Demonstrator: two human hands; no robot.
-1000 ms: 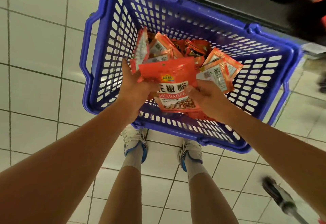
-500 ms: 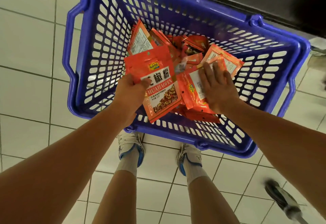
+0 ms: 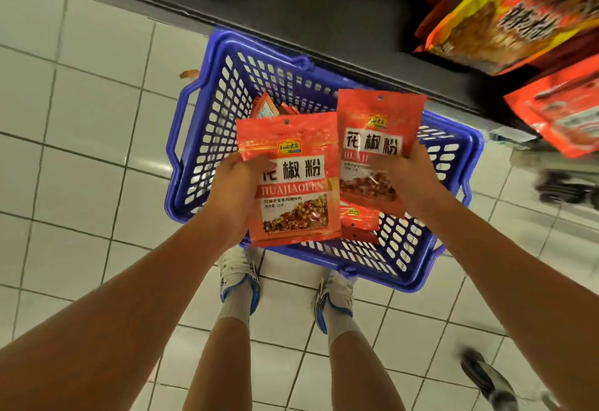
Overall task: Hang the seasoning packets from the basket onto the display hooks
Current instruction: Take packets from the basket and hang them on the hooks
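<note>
Both hands have risen out of the basket since half a second ago: then only the left held a packet while the right lay flat on the pile, and now each lifts one. A person's left hand grips a red seasoning packet by its left edge, fingers curled around it. Her right hand grips a second packet, thumb pressed across its front. Both packets hang upright above the blue basket, which sits on the tiled floor against the dark shelf base. More red packets remain inside, mostly hidden. Larger bags hang at upper right; no hook is visible. Risk, as a judgement: the small punched hole may miss the hook, or a packet held only by its edge may slip
</note>
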